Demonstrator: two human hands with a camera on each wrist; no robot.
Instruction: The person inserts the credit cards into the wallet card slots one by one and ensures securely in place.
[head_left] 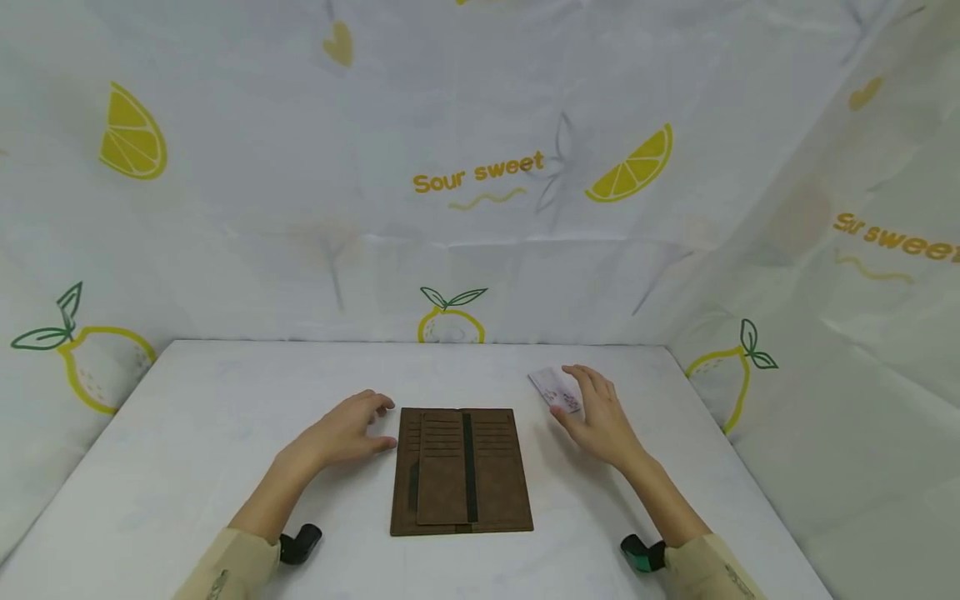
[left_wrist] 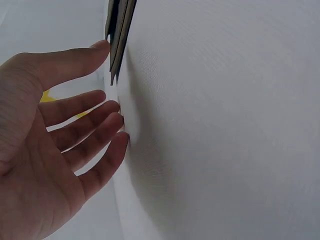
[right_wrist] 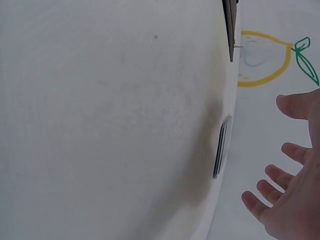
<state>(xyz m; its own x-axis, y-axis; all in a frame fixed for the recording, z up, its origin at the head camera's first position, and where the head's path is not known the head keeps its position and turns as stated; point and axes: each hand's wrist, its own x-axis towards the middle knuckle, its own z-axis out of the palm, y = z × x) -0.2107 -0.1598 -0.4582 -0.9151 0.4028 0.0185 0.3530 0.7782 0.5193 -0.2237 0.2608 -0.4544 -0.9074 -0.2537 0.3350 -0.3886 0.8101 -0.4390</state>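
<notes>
A brown wallet (head_left: 498,492) lies spread flat on the white table, its card slots facing up and a dark band running down the middle. My left hand (head_left: 348,429) is at its left side, thumb tip right at the wallet's edge and fingers loosely bent. In the left wrist view that thumb overlaps the edge of the wallet (left_wrist: 120,40). Beyond the wallet's far right corner is a small stack of pale cards (head_left: 553,390) with a reddish print. Over the stack's right side hovers my right hand (head_left: 600,421), fingers spread and holding nothing. In the right wrist view the card stack (right_wrist: 221,150) lies below the fingers.
The white table (head_left: 247,400) ends at a hanging white cloth (head_left: 277,208) printed with lemons and lettering, which also rises on the right side. A dark wrist device (head_left: 300,544) is on the left wrist and another (head_left: 642,553) on the right.
</notes>
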